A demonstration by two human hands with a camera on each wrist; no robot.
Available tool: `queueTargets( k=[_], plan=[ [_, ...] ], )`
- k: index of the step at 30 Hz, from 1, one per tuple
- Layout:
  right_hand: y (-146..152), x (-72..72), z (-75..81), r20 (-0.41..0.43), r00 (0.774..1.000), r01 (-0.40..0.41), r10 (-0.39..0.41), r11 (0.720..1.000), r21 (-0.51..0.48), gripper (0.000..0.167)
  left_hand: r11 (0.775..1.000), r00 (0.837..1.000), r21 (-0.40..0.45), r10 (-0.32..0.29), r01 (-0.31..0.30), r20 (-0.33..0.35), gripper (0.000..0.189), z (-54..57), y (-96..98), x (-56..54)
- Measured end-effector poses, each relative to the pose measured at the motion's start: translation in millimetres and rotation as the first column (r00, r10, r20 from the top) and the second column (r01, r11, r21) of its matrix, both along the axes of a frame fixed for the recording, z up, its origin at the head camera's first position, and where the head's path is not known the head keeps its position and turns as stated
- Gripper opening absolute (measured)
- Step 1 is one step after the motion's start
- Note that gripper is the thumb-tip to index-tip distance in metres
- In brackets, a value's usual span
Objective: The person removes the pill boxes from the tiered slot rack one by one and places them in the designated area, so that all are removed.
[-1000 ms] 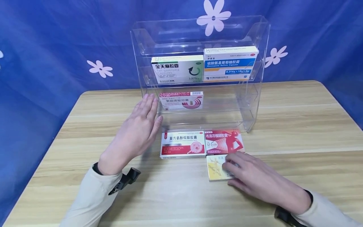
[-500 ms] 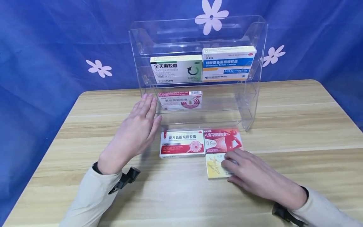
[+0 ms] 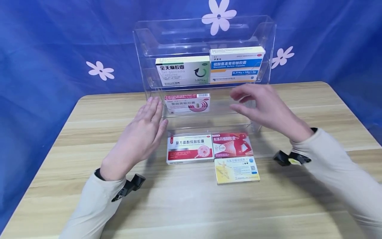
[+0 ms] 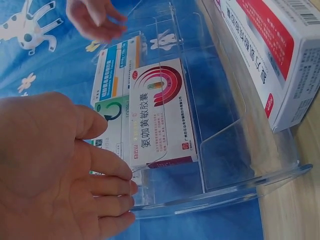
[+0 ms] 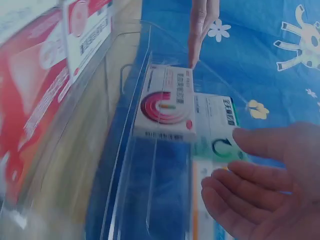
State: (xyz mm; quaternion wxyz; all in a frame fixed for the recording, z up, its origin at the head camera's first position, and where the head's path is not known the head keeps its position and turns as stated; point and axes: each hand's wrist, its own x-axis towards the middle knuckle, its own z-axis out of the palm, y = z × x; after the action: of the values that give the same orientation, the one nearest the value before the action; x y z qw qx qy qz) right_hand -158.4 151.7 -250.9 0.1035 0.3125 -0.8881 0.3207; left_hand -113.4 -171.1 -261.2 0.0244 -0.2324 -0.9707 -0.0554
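My left hand point(image 3: 132, 141) is beside the left end of a clear acrylic rack point(image 3: 261, 127), its fingers straight and together; whether it touches the rack I cannot tell. Raised before the right part of the rack's lower tier is my right hand point(image 3: 267, 108), fingers loosely bent around nothing. A pink-and-white capsule box point(image 3: 187, 104) stands in that tier, left of the right hand. Below, a yellow-and-white medicine box point(image 3: 237, 170) lies flat on the table, touching or nearly touching a red capsule box point(image 3: 232, 145). Left of the red one lies a white-and-red capsule box point(image 3: 190, 148).
The rack's upper tier holds a green-and-white capsule box point(image 3: 185, 71) and a blue-and-white capsule box point(image 3: 236, 65) side by side. A blue curtain point(image 3: 44, 49) with white flowers hangs behind the wooden table point(image 3: 185, 205).
My right hand has let go of the yellow-and-white medicine box and risen up and forward to the rack. The left hand has stayed by the rack's left end. The view has shifted slightly.
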Motion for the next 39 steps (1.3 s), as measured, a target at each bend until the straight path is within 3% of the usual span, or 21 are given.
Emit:
queueTargets(
  k=[7,12,23,27,39],
  plan=[
    [-33,-18.9,-9.7,0.111,0.991,0.081,-0.075,0.995,-0.059,0.034,1.000,1.000,0.011,0.013,-0.013,0.008,0.059,2.6,-1.0,3.6],
    [-41,-24.9,-17.3,0.124,0.986,0.122,-0.111,0.988,-0.092,0.033,1.000,1.000,0.021,-0.006,0.005,0.007,0.059,2.1,0.8,0.1],
    [-59,-34.5,-29.5,0.254,0.964,0.137,-0.081,0.968,-0.211,0.029,1.000,1.000,0.023,0.000,0.000,0.005,0.060,-1.8,-1.7,-0.6],
    [-58,-35.4,-35.3,0.252,0.967,0.119,-0.047,0.953,-0.279,0.025,1.000,1.000,0.022,-0.004,0.004,0.004,0.059,-1.3,-0.1,-1.1],
    [-50,-32.0,-33.9,0.188,0.978,0.159,-0.092,0.912,-0.378,0.024,1.000,1.000,0.023,0.001,-0.001,-0.006,0.059,-1.6,-0.3,0.3]
  ],
)
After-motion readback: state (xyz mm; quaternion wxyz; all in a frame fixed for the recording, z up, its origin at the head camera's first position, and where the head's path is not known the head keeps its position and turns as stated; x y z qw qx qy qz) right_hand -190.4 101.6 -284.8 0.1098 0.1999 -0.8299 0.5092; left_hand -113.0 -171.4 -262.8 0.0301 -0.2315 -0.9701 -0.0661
